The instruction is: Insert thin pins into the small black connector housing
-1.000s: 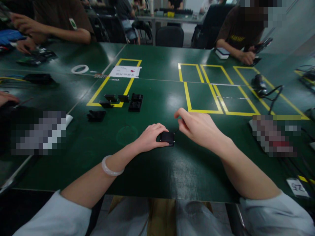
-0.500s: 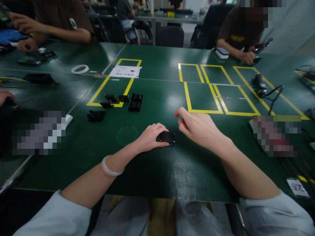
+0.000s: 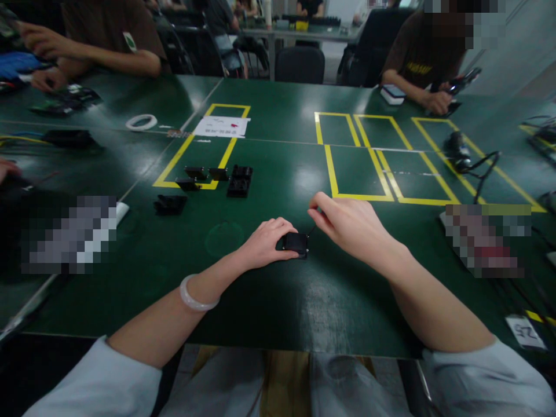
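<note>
Black block (image 3: 297,241) clasped in your left grip (image 3: 266,244), likely for steadiness. Your right grip (image 3: 353,223), just beside, pinches a thin rod (image 3: 311,231).

We see a green table (image 3: 278,301) marked with yellow tape (image 3: 330,172); a black block (image 3: 296,242) lies toward its front edge, and black parts (image 3: 239,182), a white sheet (image 3: 220,127) and a white ring (image 3: 142,128) farther back.

The black block (image 3: 297,241) looks like matt plastic, the tabletop (image 3: 321,315) smooth (glossy where light catches it), the bracelet (image 3: 196,296) polished, the sheet (image 3: 221,126) paper, the sleeves (image 3: 490,376) cloth.
</note>
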### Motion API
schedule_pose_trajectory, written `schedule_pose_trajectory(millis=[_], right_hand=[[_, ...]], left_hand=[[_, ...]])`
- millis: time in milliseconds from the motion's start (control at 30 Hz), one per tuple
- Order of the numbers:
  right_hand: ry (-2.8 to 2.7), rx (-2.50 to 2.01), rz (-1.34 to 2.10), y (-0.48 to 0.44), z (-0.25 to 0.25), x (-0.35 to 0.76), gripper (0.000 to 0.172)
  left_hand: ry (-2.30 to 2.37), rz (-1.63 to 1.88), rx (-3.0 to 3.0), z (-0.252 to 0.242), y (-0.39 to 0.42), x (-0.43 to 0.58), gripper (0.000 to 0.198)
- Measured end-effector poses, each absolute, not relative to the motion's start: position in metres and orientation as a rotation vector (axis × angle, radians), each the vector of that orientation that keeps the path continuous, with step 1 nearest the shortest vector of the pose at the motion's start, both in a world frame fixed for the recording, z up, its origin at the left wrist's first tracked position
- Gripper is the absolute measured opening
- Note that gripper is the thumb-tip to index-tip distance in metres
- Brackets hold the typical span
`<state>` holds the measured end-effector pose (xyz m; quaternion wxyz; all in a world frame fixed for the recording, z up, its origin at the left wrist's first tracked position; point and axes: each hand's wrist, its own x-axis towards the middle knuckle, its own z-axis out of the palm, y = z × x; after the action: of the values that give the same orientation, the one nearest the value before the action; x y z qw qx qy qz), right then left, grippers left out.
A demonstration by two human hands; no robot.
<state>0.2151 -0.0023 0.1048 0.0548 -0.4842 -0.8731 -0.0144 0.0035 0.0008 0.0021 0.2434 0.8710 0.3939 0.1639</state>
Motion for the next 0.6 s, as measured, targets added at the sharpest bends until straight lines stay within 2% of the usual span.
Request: schedule_pose_trajectory(millis=[233, 400, 600], right_hand=[[-2.620, -1.404, -0.017, -0.0032, 0.1037, 0.2152, 0.027], [-2.652, -1.476, -0.059, -0.0022, 0.1036, 0.2148, 0.033], [-2.615, -1.444, 0.012, -0.0047, 0.1056, 0.2134, 0.030]], left_hand=[[1.080, 0.448, 2.385, 0.0017, 0.0012, 0.0034, 0.038], [1.082, 0.442, 2.375, 0.0021, 0.0008, 0.0033, 0.038], [1.078, 0.445, 2.382, 0.0019, 0.0011, 0.0033, 0.038]])
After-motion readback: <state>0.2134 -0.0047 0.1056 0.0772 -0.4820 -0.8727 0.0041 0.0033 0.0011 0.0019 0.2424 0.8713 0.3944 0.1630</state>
